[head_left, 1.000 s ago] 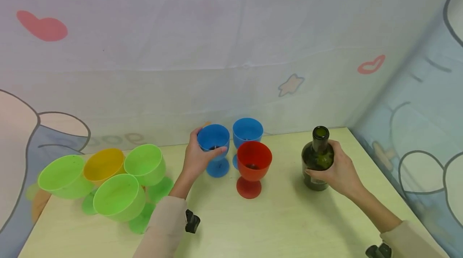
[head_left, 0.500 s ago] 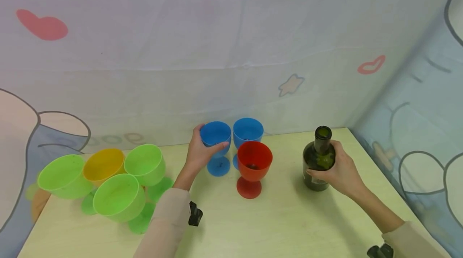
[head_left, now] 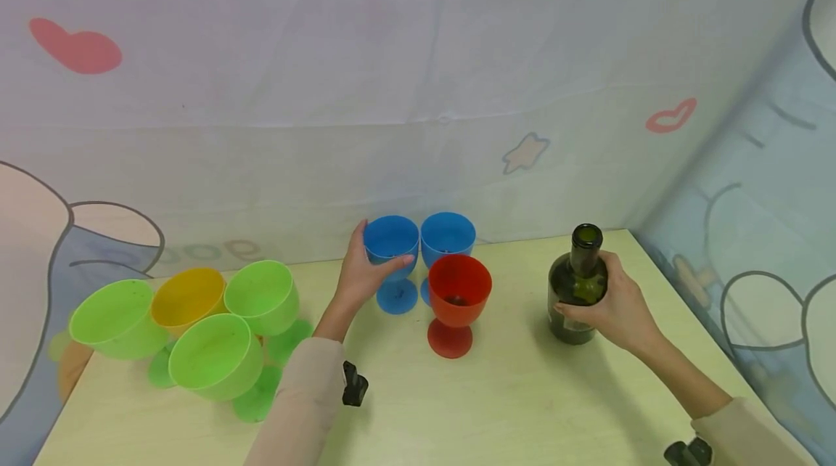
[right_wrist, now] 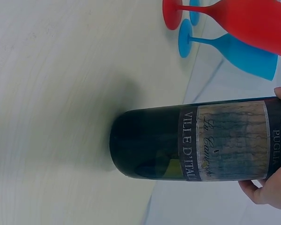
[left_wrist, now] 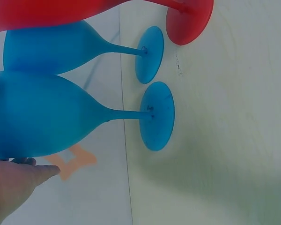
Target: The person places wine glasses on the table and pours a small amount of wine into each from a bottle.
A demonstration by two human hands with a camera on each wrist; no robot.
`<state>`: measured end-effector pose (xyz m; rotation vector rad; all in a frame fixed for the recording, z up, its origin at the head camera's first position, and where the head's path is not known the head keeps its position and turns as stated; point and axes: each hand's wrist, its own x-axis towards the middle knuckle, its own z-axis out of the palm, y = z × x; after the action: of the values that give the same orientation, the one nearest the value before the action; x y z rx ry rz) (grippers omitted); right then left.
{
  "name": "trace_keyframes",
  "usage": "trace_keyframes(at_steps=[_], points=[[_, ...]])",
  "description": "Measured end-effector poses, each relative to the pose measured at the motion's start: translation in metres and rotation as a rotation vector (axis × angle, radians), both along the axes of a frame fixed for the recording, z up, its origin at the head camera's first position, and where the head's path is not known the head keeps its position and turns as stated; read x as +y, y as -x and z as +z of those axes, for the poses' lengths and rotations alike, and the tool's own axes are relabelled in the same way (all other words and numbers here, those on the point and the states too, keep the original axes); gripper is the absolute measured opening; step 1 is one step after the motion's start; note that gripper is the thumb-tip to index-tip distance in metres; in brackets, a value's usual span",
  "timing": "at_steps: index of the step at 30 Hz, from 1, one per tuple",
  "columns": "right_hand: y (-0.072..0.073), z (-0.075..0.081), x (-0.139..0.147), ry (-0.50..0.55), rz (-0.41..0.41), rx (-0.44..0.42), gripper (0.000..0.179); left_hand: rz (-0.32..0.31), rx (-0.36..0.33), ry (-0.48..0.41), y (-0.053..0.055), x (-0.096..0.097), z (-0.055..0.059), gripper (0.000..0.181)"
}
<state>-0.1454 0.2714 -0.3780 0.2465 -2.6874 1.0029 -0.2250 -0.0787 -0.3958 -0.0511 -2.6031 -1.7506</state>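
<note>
Bottle [right_wrist: 187, 140] of dark green glass is upright toward the right of the tabletop [head_left: 483, 408], its base on or just above the surface; the views do not settle which. The right hand [head_left: 620, 306] curls thumb and fingers round it; smooth glass could slip from a slack grip, and a wide leftward swing could topple the red goblet [head_left: 459, 295].

On the far left stand three green goblets [head_left: 215, 368] and a yellow goblet [head_left: 188, 300]. The left sleeve [head_left: 297, 401] passes close beside them, so drawing that arm leftward might catch one.

Between these, the left hand [head_left: 361, 274] pinches the held blue goblet [left_wrist: 42, 115] by its bowl. Its rim is close against the second blue goblet [head_left: 448, 234]; contact cannot be told. A further push rightward would probably knock that neighbour, since high bowls on thin stems tip easily.

Smallest of all, their feet could overlap and tilt one.
</note>
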Motion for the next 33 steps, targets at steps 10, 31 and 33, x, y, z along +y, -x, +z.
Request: trace_keyframes(at_steps=[10, 31, 33], points=[[0.000, -0.001, -0.003, -0.001, 0.036, 0.004, 0.083, 0.036, 0.050, -0.042, -0.022, -0.012, -0.003, 0.091], [-0.002, 0.000, 0.002, 0.009, 0.020, -0.025, 0.082, 0.043, 0.075, 0.021, -0.133, -0.052, 0.052, 0.082], [-0.002, 0.000, 0.003, 0.012, 0.022, -0.026, 0.083, 0.075, 0.028, 0.056, -0.143, -0.062, 0.059, 0.085]])
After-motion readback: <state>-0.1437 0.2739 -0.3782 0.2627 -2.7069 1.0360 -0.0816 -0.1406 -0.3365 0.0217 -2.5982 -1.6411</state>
